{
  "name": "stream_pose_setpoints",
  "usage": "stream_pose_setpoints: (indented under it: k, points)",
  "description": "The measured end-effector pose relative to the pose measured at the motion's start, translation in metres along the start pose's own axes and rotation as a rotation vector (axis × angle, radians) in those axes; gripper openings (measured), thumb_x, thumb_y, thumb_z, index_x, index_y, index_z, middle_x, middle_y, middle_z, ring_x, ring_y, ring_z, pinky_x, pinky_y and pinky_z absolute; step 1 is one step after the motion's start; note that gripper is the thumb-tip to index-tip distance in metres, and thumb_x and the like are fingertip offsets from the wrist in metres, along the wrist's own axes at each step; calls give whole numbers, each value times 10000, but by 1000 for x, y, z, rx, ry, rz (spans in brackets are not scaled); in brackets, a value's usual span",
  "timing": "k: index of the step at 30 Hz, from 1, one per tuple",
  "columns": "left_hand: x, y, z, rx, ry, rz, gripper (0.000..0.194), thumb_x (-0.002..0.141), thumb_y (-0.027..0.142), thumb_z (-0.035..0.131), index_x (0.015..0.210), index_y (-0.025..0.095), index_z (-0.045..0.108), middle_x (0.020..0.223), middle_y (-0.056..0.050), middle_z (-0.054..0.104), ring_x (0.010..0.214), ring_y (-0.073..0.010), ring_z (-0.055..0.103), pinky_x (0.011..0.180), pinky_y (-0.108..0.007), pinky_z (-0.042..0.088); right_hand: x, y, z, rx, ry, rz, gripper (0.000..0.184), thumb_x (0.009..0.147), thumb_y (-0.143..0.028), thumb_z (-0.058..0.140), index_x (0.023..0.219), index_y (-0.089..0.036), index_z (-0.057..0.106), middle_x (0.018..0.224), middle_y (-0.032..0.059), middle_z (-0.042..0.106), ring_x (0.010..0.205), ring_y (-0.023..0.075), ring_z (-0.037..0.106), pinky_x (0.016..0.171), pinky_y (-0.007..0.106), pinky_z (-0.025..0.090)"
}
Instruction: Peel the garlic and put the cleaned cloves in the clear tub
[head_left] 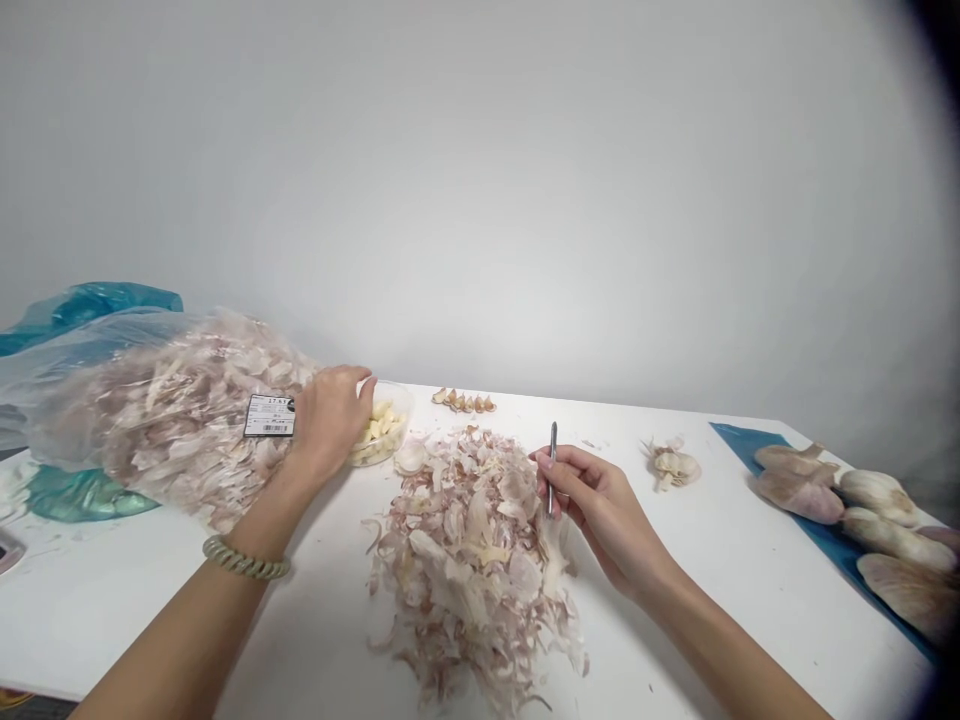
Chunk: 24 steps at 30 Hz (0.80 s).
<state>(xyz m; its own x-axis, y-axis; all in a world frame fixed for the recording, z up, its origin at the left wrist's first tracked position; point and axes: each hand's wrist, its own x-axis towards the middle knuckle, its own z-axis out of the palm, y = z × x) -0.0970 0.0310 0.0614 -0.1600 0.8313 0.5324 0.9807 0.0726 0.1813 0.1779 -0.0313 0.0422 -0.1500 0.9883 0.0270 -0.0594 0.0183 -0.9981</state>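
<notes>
My right hand [592, 490] pinches a slim, dark metal tool [553, 465] with a narrow tip, held upright between thumb and fingers. It is at the right edge of a big heap of garlic skins [472, 570]. My left hand [334, 410], a beaded bracelet on its wrist, reaches over the left side of a clear bowl [405, 400] of peeled garlic cloves [384, 432]. Its fingers bend down on the far side, mostly hidden, so whether they hold anything does not show. Behind the heap lies a short row of unpeeled cloves [463, 402].
A large clear bag of garlic skins [187, 410] with a label fills the left, teal plastic [90, 495] beside it. A partly broken garlic bulb [673, 465] lies to the right. Whole bulbs [877, 495] rest on a blue sheet [750, 440] at the far right. A wall rises behind the table.
</notes>
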Motion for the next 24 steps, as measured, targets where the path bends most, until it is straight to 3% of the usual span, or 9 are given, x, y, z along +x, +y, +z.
stream_pose_setpoints:
  k: [2,4,8,13,19,24]
  points:
    - [-1,8,2,-132,93,105,387,885,337,356,1027,148,662,1045,-123,675,1000,-271,584,876,-361,424,0,1,-1,7,10,-8,286,767,-427,646,669,-166,582,629,-13,538,526,91,413,543,239,341]
    - [-3,18,6,-260,86,196,392,895,324,353,1041,117,652,1057,-130,670,1016,-249,576,920,-349,405,1,2,-2,18,16,-14,285,766,-424,648,664,-167,579,625,-16,533,525,90,407,536,236,333]
    - [-5,45,21,-345,-57,360,375,904,317,361,1061,126,643,1060,-120,669,1004,-231,578,906,-355,428,3,6,-2,43,23,-24,300,757,-435,653,656,-167,568,632,-14,530,536,96,414,535,238,335]
    - [6,84,50,-317,-285,596,234,844,220,507,1012,205,668,1018,-57,675,1011,-196,572,895,-307,442,5,9,-2,72,33,-24,315,748,-447,660,660,-158,572,621,-20,527,522,84,409,522,226,332]
    - [37,113,92,-202,-411,614,248,864,295,529,1033,133,609,1091,-93,607,1027,-203,562,912,-404,451,6,11,-3,56,12,-17,317,767,-439,645,662,-149,573,616,-21,530,519,73,415,521,214,330]
    - [52,121,108,-109,-496,582,290,858,329,547,1076,140,570,1114,-82,586,1002,-204,573,870,-425,486,6,10,-2,86,20,-15,285,759,-422,656,729,-147,589,626,-19,534,513,71,424,510,208,337]
